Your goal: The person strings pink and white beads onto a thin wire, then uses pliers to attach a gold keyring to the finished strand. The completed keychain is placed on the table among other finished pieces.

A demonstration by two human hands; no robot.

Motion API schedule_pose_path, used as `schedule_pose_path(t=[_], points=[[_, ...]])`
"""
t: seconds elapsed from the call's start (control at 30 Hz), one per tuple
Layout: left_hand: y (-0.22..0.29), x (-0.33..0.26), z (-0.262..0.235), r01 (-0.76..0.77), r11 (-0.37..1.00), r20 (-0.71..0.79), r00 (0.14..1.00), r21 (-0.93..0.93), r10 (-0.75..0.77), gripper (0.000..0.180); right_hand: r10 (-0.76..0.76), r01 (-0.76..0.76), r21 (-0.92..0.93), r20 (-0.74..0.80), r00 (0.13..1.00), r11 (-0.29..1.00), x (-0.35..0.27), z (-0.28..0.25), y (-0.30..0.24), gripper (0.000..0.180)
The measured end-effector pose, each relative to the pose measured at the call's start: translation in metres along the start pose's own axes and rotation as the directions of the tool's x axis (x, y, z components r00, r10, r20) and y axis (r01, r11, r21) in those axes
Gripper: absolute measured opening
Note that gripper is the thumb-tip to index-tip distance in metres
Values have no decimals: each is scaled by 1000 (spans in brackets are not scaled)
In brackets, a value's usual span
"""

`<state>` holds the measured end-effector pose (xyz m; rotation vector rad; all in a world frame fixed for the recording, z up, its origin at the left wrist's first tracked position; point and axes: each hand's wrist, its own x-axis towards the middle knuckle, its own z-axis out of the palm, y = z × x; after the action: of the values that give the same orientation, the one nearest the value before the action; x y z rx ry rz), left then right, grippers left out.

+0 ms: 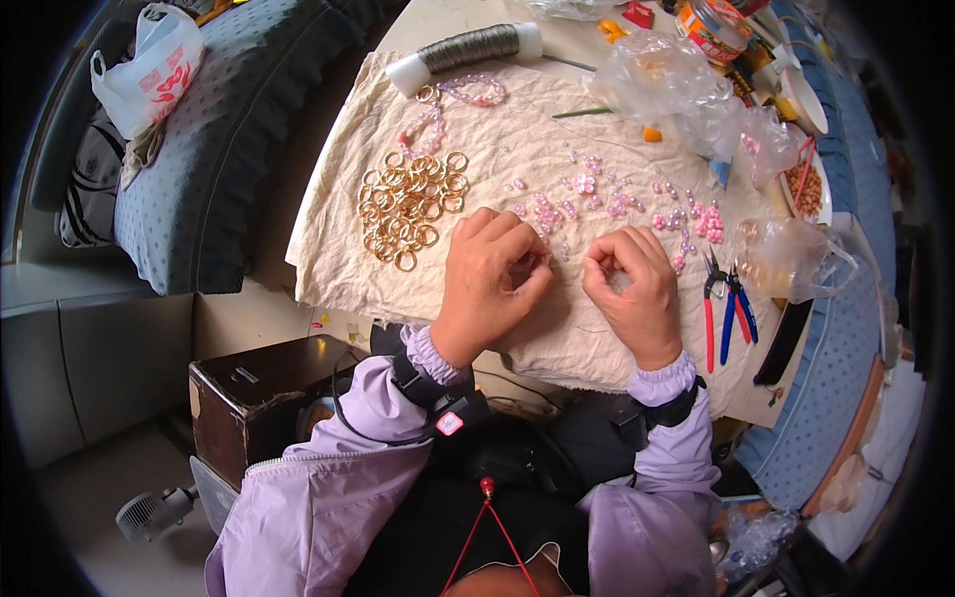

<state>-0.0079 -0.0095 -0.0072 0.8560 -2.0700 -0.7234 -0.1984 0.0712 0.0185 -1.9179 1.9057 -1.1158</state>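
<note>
bare left hand [487, 284] and bare right hand [642, 289], both with fingers [497, 234] curled inward

from the round red bead [486, 485] on its red cord [464, 544], the left hand lies straight ahead, the right hand ahead and rightward, well apart; lilac sleeves [383, 403] with gathered cuffs and black wrist straps [416, 381] flank it; any pinch is too small to tell.

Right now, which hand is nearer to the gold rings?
Left. The left hand is just to the right of the gold rings, a little nearer the person's body. The right hand is farther to the right, beyond the left hand.
</note>
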Motion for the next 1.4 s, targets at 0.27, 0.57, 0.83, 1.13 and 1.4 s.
schedule_pose_path(t=[0.27,0.57,0.83,1.13,1.4], points=[[2,1,-3,-17,999,64,998,30,15,15,1,-1,6,5,1000,1000,-1,0,1,15],[1,1,-3,-14,999,81,997,42,11,16,15,-15,10,-2,1000,1000,-1,0,1,16],[1,0,-2,-39,998,81,996,52,35,17,9,-9,7,1,1000,1000,0,0,1,15],[3,1,-3,-67,994,81,995,83,61,14,5,-5,5,15,1000,1000,-1,-1,2,14],[3,1,-3,-50,996,87,995,78,43,17,17,-17,11,2,1000,1000,-1,-1,1,15]])
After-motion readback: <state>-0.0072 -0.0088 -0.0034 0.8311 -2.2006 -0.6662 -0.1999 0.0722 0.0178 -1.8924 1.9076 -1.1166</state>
